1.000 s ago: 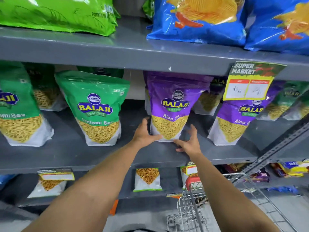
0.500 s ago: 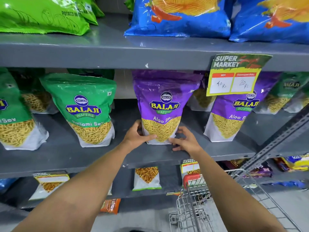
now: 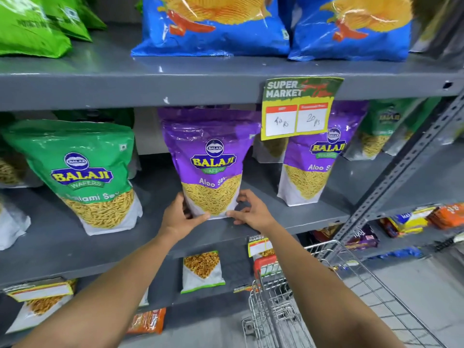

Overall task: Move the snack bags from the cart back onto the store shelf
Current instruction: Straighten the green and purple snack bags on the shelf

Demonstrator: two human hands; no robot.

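Hands: left hand [image 3: 179,217] and right hand [image 3: 252,212] grip purple Aloo Sev bag [image 3: 211,167] base, upright on grey shelf [image 3: 150,229].

Scene is lit brightly and evenly from above; glare is seen on purple bag [image 3: 211,146]; edges are blurred and warped.

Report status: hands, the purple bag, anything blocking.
Left hand and right hand grip the purple bag at its base. Bag upright on the middle shelf. Nothing blocking; green bag stands clear left.
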